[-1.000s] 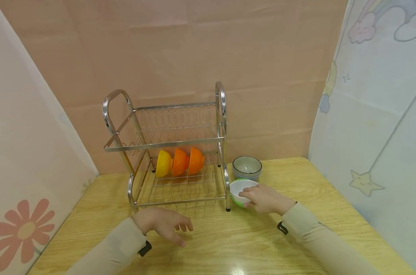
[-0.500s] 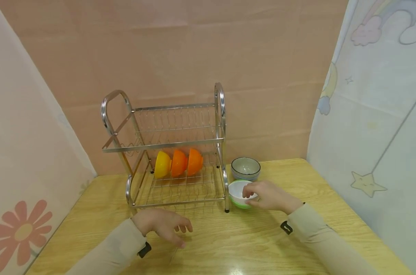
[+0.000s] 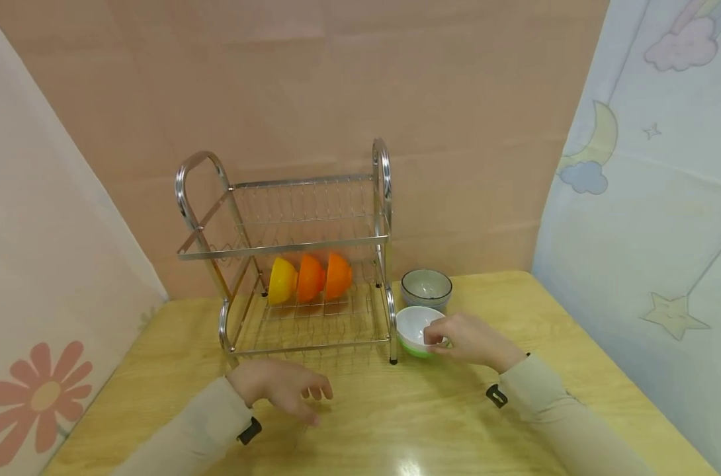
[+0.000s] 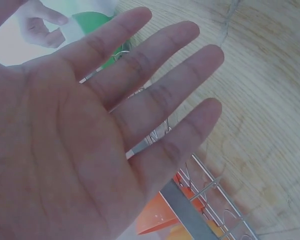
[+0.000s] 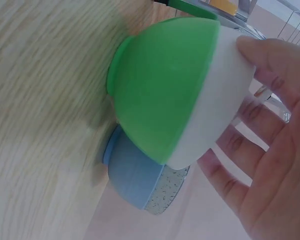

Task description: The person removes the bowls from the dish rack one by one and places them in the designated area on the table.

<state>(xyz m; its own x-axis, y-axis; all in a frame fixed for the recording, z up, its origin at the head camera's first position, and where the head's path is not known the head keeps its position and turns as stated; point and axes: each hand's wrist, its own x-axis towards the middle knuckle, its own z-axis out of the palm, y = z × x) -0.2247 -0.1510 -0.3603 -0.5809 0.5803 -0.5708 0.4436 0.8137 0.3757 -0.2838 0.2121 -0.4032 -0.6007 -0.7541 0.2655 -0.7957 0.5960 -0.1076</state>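
Note:
A green bowl with a white upper band and white inside stands at the right front foot of the wire dish rack. My right hand pinches its near right rim, thumb outside and curled fingers within, as the head view shows. Just behind it is a grey-blue bowl with a dark rim, its outer side blue in the right wrist view. My left hand hovers in front of the rack, holding nothing; its fingers spread straight in the left wrist view.
On the rack's lower tier, a yellow bowl and two orange bowls stand on edge in a row. The upper tier overhangs them. Cloth panels border the wooden table.
My right hand's fingers lifted slightly off the green bowl's rim, then came back onto it. The left hand stays in place. The right cloth panel's pattern has shifted rightward.

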